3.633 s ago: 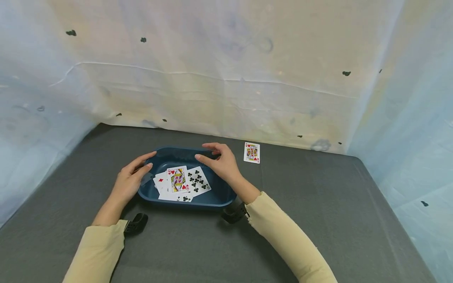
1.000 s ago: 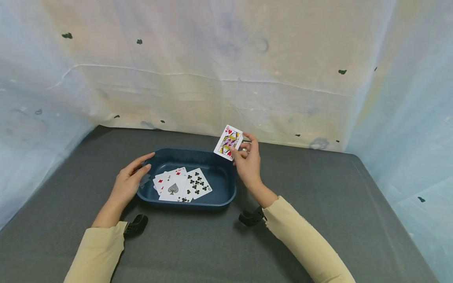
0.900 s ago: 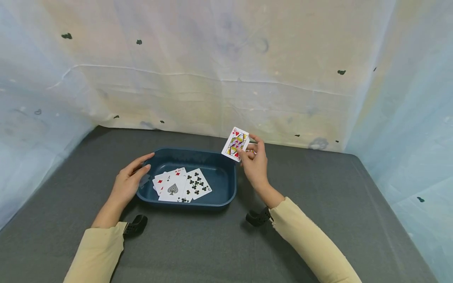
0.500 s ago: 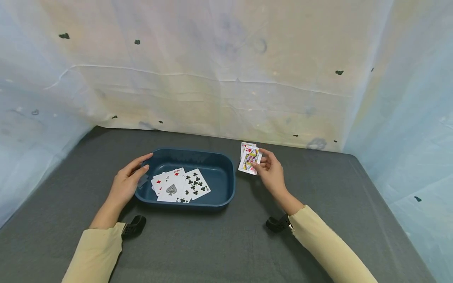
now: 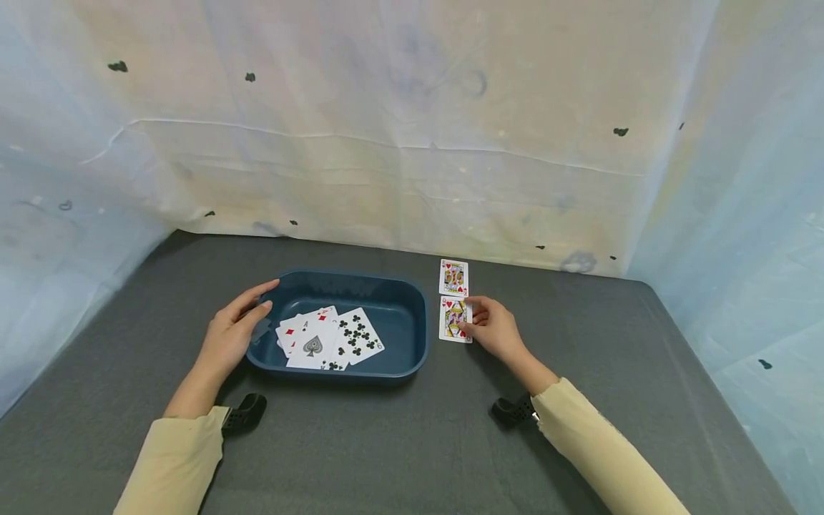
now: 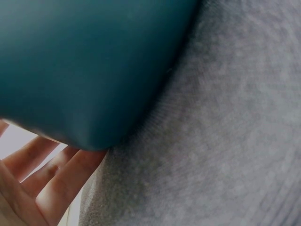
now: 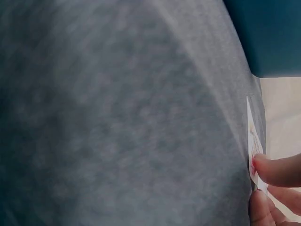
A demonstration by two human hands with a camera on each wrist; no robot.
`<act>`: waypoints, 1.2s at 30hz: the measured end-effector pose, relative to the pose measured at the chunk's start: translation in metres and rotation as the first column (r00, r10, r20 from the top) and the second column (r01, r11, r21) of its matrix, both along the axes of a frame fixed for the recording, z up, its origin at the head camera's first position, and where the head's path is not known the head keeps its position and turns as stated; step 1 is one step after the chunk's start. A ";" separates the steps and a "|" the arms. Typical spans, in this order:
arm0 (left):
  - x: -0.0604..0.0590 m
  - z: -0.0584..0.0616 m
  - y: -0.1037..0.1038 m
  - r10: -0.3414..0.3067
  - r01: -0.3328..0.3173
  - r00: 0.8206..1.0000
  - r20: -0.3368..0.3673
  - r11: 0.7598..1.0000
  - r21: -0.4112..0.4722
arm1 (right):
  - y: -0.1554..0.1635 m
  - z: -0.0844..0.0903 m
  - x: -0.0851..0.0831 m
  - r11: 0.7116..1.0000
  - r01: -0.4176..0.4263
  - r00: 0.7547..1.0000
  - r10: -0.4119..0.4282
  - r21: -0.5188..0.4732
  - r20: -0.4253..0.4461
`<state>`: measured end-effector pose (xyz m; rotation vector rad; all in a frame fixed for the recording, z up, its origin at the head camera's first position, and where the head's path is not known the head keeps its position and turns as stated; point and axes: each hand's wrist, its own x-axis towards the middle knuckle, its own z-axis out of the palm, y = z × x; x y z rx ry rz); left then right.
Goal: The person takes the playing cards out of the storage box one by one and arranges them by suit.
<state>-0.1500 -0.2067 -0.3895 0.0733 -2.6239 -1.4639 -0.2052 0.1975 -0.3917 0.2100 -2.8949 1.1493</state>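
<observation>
the right hand [image 5: 494,331] lies low on the grey table [image 5: 399,443], to the right of the blue tray [image 5: 412,343]. its fingertips [image 7: 275,170] pinch the right edge of the queen of hearts [image 5: 455,319], thumb and fingers curled onto the card, which lies face up and nearly flat on the cloth. in the right wrist view the card's edge shows thin against the grey surface, with a fingertip pressed on it. just beyond it, on the far side, the king of hearts [image 5: 453,277] lies face up, the two cards in a line and almost touching end to end.

the left hand [image 5: 230,334] rests against the left wall of the tray, fingers loosely extended along the rim and gripping nothing; the left wrist view shows its fingers [image 6: 51,176] straight, beside the tray's outer corner.

inside the tray a loose fan of face-up cards lies toward the left and near side: an ace of spades [image 5: 312,345], a nine of clubs [image 5: 357,333] to its right, and red-pip cards [image 5: 291,330] partly hidden beneath.

behind the table hangs a pale wrinkled backdrop [image 5: 399,143].
</observation>
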 end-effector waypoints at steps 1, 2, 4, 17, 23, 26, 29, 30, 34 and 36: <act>0.000 0.000 0.000 -0.001 0.001 1.000 0.001 1.000 0.001 | 0.000 0.000 0.000 1.000 -0.004 1.000 0.004 0.011 -0.008; 0.000 0.000 0.000 -0.001 0.001 1.000 0.001 1.000 0.001 | -0.001 0.001 0.000 1.000 -0.010 1.000 0.010 0.023 -0.017; 0.001 0.001 0.000 -0.001 0.001 1.000 0.003 1.000 0.000 | -0.002 0.001 0.000 0.999 -0.012 1.000 0.013 0.049 -0.027; 0.001 0.001 0.000 0.006 -0.006 1.000 0.004 1.000 -0.002 | -0.016 0.007 0.001 0.998 0.048 0.997 -0.046 0.031 -0.069; 0.001 0.001 -0.002 0.006 -0.006 1.000 0.009 1.000 0.000 | -0.045 0.029 0.000 0.992 0.018 0.995 -0.030 -0.125 -0.094; 0.001 0.001 -0.002 0.005 -0.005 1.000 0.011 1.000 -0.003 | -0.061 0.038 0.001 0.976 -0.007 0.996 -0.013 -0.216 -0.091; 0.001 0.001 -0.001 0.008 -0.008 1.000 0.007 1.000 -0.010 | -0.079 0.045 0.003 0.957 -0.036 0.995 0.006 -0.289 -0.102; 0.001 0.001 -0.001 0.008 -0.008 1.000 0.006 1.000 -0.010 | -0.085 0.047 0.003 0.949 -0.048 0.994 0.015 -0.311 -0.110; 0.001 0.000 0.000 0.018 -0.018 1.000 0.000 1.000 -0.014 | -0.109 0.051 0.006 0.924 -0.089 0.993 0.053 -0.372 -0.106; 0.000 0.000 0.001 0.022 -0.022 1.000 0.000 1.000 -0.013 | -0.120 0.051 0.008 0.918 -0.104 0.994 0.079 -0.383 -0.079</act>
